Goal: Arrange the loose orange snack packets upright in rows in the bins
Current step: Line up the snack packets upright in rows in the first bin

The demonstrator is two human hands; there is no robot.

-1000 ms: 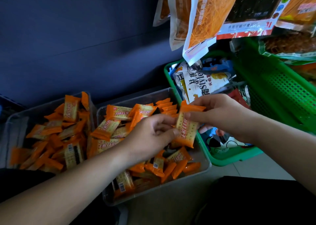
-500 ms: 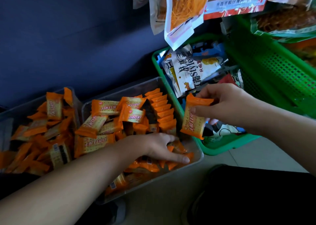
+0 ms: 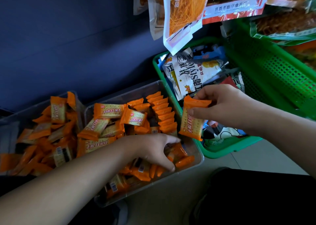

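Fingers of the left hand (image 3: 156, 149) curl down among loose packets (image 3: 181, 156) at the clear bin's (image 3: 128, 94) near right corner, grip hidden. Beyond, the right hand (image 3: 227, 108) pinches one packet (image 3: 192, 120) over its right rim; an upright row (image 3: 162, 111) lines the right wall.

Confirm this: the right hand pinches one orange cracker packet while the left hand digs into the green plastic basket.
Not quite. In the head view the left hand digs into the clear plastic bin, not the green plastic basket. The right hand does pinch one orange cracker packet.
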